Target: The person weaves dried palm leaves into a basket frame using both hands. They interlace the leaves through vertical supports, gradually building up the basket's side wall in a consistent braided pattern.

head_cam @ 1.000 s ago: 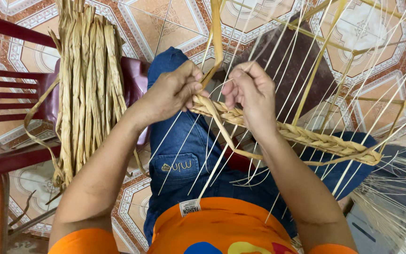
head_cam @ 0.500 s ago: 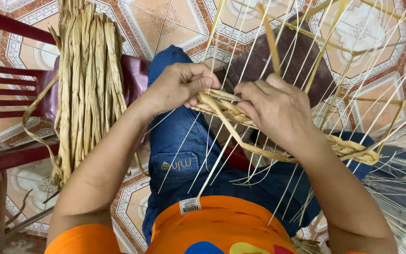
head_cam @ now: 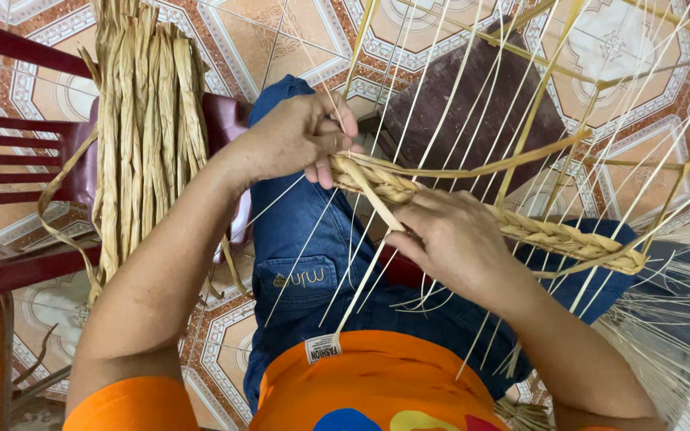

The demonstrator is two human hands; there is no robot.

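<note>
A woven braid of pale straw (head_cam: 557,237) runs across my lap from centre to right, with several thin upright straw strands (head_cam: 441,96) rising from it. My left hand (head_cam: 297,136) pinches the braid's left end between thumb and fingers. My right hand (head_cam: 453,239) lies over the middle of the braid and grips a flat straw strip (head_cam: 377,199) that slants down from the left end. I wear blue jeans (head_cam: 297,239) and an orange shirt (head_cam: 377,383).
A thick bundle of dried straw strips (head_cam: 145,136) hangs over a dark red plastic chair (head_cam: 17,152) at the left. A dark brown stool (head_cam: 473,112) stands beyond the braid. Patterned floor tiles (head_cam: 265,40) lie below. Loose straw ends (head_cam: 672,335) fan out at lower right.
My right hand has slid down and toward me along the braid, pulling a flat strip downward. My left hand stays on the braid's left end.
</note>
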